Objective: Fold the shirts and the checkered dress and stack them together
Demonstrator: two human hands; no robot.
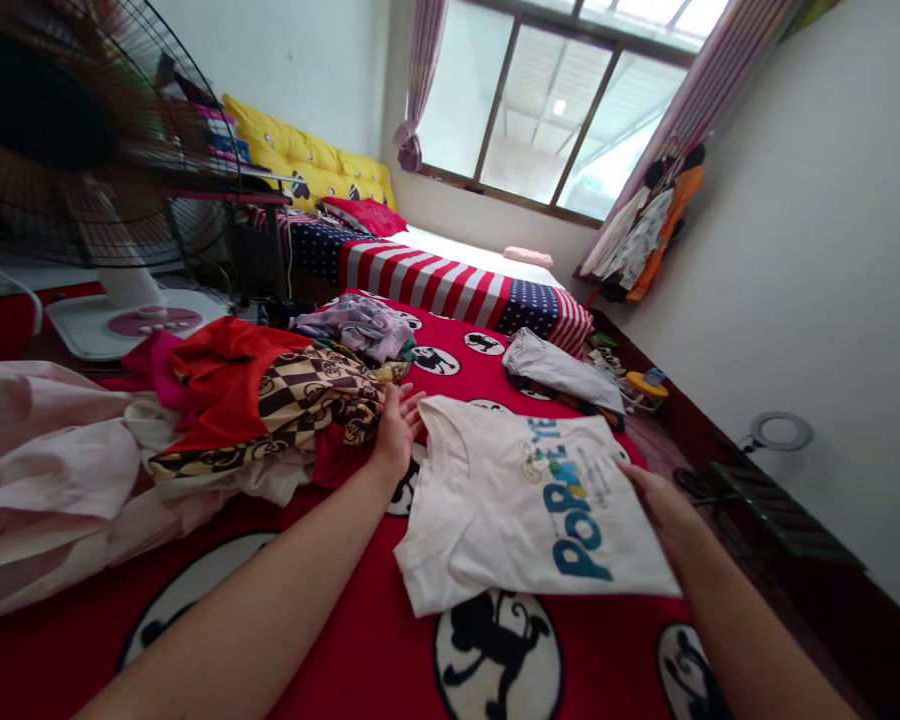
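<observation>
A white T-shirt [487, 510] with blue POPEYE lettering lies in front of me, over the red monkey-print bedding [375, 650]. My right hand [656, 505] grips its right edge, the fingers partly hidden by the cloth. At the shirt's upper left corner my left hand [397, 435] is open, fingers stretched out beside the collar. Left of that hand is a heap of clothes, with a brown-and-cream checked garment [307, 390], a red-orange cloth [229, 370] and a pale pink garment [52, 470].
Farther back sit a crumpled lilac garment [364, 325] and a folded grey-white garment [559, 370]. A fan [131, 290] stands at the left. Behind are a bed with a stars-and-stripes cover [420, 280] and a window [540, 110]. Clothes [649, 235] hang on the right.
</observation>
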